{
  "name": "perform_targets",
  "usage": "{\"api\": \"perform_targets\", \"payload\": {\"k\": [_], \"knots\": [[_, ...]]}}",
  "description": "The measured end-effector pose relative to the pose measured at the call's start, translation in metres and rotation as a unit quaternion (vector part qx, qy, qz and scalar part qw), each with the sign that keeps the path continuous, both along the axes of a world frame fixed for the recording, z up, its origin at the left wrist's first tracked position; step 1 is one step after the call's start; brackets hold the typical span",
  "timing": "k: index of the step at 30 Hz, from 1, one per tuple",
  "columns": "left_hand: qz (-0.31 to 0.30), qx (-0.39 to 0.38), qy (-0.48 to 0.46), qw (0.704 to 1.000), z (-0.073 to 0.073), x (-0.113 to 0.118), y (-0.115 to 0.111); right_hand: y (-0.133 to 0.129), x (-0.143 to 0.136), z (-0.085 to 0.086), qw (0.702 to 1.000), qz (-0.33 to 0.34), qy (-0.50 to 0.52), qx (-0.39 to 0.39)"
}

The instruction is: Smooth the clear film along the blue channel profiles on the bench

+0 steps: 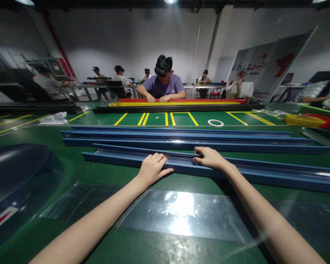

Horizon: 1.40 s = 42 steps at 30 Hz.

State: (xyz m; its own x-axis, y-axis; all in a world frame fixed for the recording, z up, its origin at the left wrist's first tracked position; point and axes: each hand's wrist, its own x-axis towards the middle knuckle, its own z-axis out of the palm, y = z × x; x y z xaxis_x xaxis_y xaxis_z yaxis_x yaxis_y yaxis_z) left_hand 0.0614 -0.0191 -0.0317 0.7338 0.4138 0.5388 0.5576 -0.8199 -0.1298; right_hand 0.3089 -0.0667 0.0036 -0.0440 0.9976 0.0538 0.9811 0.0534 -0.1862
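The blue rail (236, 172) nearest the table's front edge is pressed by both hands: the left hand (151, 168) is laid flat with fingers spread, while the right hand (210, 158) is curled over its top lip. It could be tipped or slid on the green table (79, 172) if pressure were uneven. No container is seen; two more blue rails (181, 137) lie just behind.
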Motion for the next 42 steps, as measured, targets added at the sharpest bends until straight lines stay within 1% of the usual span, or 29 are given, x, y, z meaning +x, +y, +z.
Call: {"api": "perform_targets", "payload": {"k": [4,12,20,34,42], "knots": [[-0.002,-0.011,-0.009,1.000,-0.0006,-0.0003,0.0000,0.0001,-0.0003,0.0003,1.000,0.001,-0.001,0.002],[0.010,-0.008,0.005,1.000,-0.0001,-0.0005,-0.0013,0.0004,0.0005,-0.0005,1.000,0.006,-0.002,0.006],[0.007,-0.016,0.002,1.000,0.0005,-0.0008,-0.0017,0.0003,-0.0001,0.0008,1.000,-0.001,0.000,0.001],[0.010,0.003,0.004,1.000,-0.0008,0.0000,-0.0008,0.0011,0.0014,-0.0015,1.000,-0.001,0.002,0.003],[0.025,0.018,0.019,0.999,-0.0019,0.0010,-0.0012,0.0011,-0.0004,-0.0010,1.000,-0.002,-0.004,0.001]]}}
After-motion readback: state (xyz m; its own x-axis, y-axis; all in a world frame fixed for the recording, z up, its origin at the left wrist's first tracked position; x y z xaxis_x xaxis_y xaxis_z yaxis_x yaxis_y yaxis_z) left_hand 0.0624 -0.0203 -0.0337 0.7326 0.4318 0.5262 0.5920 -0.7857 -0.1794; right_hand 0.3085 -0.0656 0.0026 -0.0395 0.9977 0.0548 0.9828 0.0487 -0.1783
